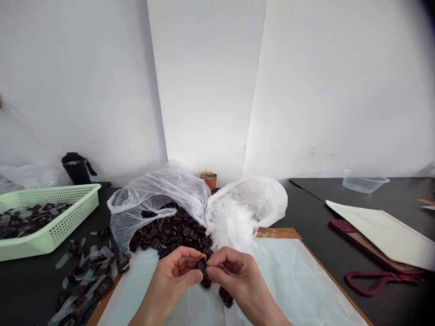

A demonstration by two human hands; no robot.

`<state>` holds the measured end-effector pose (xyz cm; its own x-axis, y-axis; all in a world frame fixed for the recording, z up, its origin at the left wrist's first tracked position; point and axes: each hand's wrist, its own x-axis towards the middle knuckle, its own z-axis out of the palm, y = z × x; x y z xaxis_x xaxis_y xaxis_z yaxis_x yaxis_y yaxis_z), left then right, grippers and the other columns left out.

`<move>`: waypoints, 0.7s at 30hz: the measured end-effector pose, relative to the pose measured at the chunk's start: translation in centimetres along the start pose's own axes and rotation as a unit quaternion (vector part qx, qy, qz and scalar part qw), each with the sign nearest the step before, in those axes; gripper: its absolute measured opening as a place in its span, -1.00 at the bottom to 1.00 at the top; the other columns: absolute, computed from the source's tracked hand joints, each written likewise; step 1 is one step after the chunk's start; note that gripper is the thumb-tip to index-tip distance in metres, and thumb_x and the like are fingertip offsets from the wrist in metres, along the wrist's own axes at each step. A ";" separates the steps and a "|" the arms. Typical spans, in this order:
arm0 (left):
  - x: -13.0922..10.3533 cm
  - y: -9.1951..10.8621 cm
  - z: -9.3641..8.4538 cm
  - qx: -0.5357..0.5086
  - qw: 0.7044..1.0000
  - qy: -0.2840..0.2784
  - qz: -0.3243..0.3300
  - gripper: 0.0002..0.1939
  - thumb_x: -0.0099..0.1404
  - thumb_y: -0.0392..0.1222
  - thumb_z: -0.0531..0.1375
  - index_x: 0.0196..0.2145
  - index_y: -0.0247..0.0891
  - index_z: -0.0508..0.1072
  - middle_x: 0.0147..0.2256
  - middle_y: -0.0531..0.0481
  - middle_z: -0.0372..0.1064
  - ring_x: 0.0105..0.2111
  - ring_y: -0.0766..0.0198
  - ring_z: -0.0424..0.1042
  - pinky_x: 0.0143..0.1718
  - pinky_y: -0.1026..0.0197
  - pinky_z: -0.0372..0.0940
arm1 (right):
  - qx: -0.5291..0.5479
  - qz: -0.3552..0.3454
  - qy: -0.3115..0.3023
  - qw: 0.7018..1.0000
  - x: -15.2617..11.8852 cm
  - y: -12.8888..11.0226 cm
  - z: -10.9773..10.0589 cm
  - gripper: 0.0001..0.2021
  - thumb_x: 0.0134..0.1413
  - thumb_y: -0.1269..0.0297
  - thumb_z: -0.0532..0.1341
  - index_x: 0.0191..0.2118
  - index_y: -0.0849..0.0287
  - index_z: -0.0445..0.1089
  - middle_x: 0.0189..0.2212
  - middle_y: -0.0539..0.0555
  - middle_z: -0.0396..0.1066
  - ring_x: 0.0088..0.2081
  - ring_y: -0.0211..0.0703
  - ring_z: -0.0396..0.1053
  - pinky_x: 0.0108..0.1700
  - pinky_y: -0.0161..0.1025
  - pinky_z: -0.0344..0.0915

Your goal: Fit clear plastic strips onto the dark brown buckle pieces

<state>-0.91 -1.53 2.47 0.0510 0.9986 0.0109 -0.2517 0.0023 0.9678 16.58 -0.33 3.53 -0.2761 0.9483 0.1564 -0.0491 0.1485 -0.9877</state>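
Over the pale sheet (pixel 288 276), my left hand (pixel 178 274) pinches a small glossy dark-brown plastic piece (pixel 201 265) between thumb and fingers. From the other side my right hand (pixel 234 274) has thumb and forefinger closed against the same piece; anything thin between those fingertips is hidden. Another dark piece (pixel 225 296) lies by the right wrist. Just beyond the hands, a heap of similar dark pieces (pixel 176 231) spills from a clear plastic bag (pixel 183 181). To its right, translucent plastic strips (pixel 231 222) spill out of a white bag (pixel 272 203).
On the left, dark pieces with clear strips (pixel 84 285) lie piled before a green basket (pixel 73 219) of similar ones. A black tumbler (pixel 76 170) and orange pot (pixel 209 181) stand behind. Rightward are red-handled scissors (pixel 370 283), a white board (pixel 380 231) and a clear tub (pixel 363 183).
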 end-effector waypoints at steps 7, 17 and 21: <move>0.2 -0.4 -0.5 0.024 1.000 -0.009 0.008 -0.74 -0.02 -0.23 0.46 -0.35 -0.19 0.53 -0.23 -0.09 0.63 -0.22 0.12 0.55 -0.19 0.18 0.39 | 0.078 0.018 -0.018 0.997 0.3 0.9 -0.1 -0.88 -0.18 0.36 0.42 -0.51 0.21 0.46 -0.47 0.01 0.47 -0.45 -0.26 0.34 -0.38 -0.33 0.26; -0.1 0.1 0.0 0.101 0.995 0.016 -0.001 -0.90 0.05 -0.20 0.38 -0.51 -0.24 0.55 -0.19 -0.12 0.60 -0.16 0.04 0.52 -0.13 0.16 0.31 | -0.046 -0.017 -0.018 0.999 0.3 0.6 -0.2 -0.91 -0.09 0.39 0.36 -0.48 0.19 0.44 -0.42 0.02 0.47 -0.40 -0.20 0.35 -0.36 -0.30 0.25; 0.0 0.1 -0.1 0.142 0.990 -0.010 0.002 -0.90 0.12 -0.18 0.33 -0.47 -0.24 0.53 -0.37 -0.02 0.56 -0.30 0.14 0.48 -0.25 0.21 0.29 | -0.057 -0.014 -0.032 0.998 0.1 0.3 -0.3 -0.92 0.04 0.35 0.28 -0.41 0.17 0.38 -0.50 -0.03 0.42 -0.43 -0.23 0.31 -0.37 -0.31 0.22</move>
<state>-1.03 -1.56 2.57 0.0705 0.9974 0.0179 0.0307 -0.0201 0.9993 16.79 -0.13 3.28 -0.3377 0.9239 0.1801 0.0516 0.2092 -0.9765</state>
